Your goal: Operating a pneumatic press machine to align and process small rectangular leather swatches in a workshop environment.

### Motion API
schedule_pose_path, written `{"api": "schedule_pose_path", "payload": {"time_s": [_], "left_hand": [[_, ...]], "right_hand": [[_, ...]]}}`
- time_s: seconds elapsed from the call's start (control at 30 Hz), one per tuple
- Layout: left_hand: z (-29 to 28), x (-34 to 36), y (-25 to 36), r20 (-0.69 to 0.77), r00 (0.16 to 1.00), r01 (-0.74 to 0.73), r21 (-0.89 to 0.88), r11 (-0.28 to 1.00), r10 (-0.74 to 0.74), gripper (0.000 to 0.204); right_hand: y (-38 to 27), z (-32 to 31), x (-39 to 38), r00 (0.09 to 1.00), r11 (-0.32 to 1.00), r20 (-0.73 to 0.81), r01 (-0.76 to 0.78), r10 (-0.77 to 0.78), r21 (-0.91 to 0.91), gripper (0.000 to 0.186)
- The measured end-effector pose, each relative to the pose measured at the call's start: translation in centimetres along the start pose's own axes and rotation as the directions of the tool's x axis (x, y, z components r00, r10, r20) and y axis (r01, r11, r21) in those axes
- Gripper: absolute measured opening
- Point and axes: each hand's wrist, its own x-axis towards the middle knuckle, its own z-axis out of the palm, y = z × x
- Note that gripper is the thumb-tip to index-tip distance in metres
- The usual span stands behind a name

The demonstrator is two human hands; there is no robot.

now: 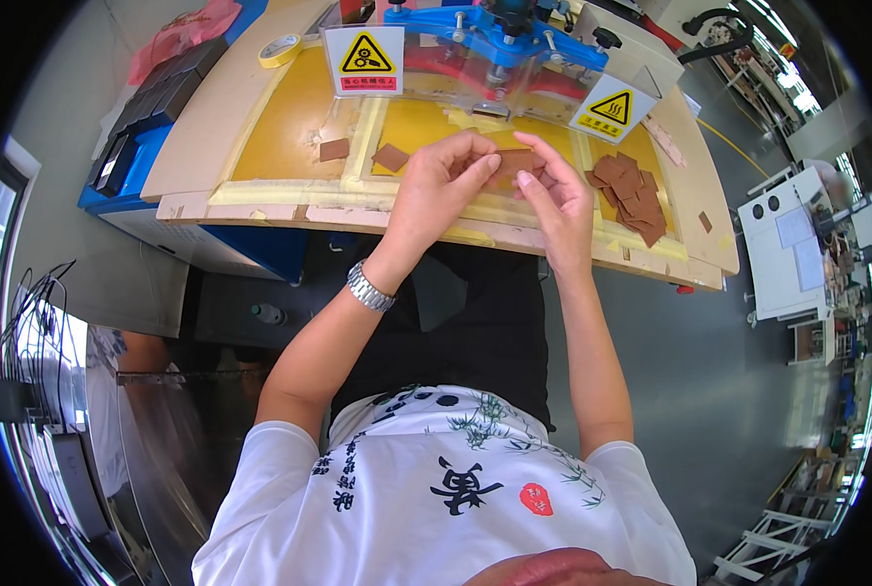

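Note:
Between my two hands is a small flat brown piece point(516, 163), which looks like leather or card, above the yellow work surface point(289, 137). My left hand point(444, 181) pinches its left end, thumb against fingertips. At its right end, my right hand point(561, 193) has thumb and fingers curled round the edge. My fingers partly hide the piece. Two similar brown pieces lie left of my hands: one piece point(334, 149) farther off and another point(391, 157) beside my left hand. To the right of my right hand is a loose pile of brown pieces point(631, 195).
A blue press point(499, 39) with clear guards stands just beyond my hands; a warning sign point(365, 61) hangs at its left, another sign point(612, 105) at its right. A tape roll point(280, 51) and black boxes point(162, 93) are at the left. One brown piece point(705, 222) lies near the right edge.

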Motion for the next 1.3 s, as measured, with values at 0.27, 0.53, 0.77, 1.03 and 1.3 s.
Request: {"api": "schedule_pose_path", "payload": {"time_s": [0.27,0.53,0.77,1.03,1.3], "left_hand": [[-0.5,0.1,1.4,0.213,0.976,-0.121,0.398,0.909,0.036,0.018],[-0.4,0.3,-0.3,0.114,0.993,-0.047,0.086,0.995,0.037,0.019],[-0.3,0.3,-1.1,-0.129,0.990,-0.062,-0.016,0.998,0.059,0.018],[-0.2,0.4,-1.1,-0.130,0.989,-0.067,0.004,0.998,0.067,0.021],[0.0,0.3,-1.2,-0.047,0.995,-0.086,0.020,0.996,0.087,0.021]], "right_hand": [[1.0,0.0,0.0,0.993,0.997,-0.113,-0.002,0.011,0.076,0.025],[0.8,0.2,-0.1,0.993,0.990,-0.092,0.064,-0.076,-0.123,0.017],[-0.2,1.9,-0.3,0.986,0.982,-0.127,0.084,-0.106,-0.167,0.037],[0.6,1.2,-0.4,0.972,0.920,-0.099,0.166,-0.213,-0.354,0.046],[1.2,1.0,-0.1,0.976,0.973,-0.148,0.128,-0.158,-0.192,0.045]]}}
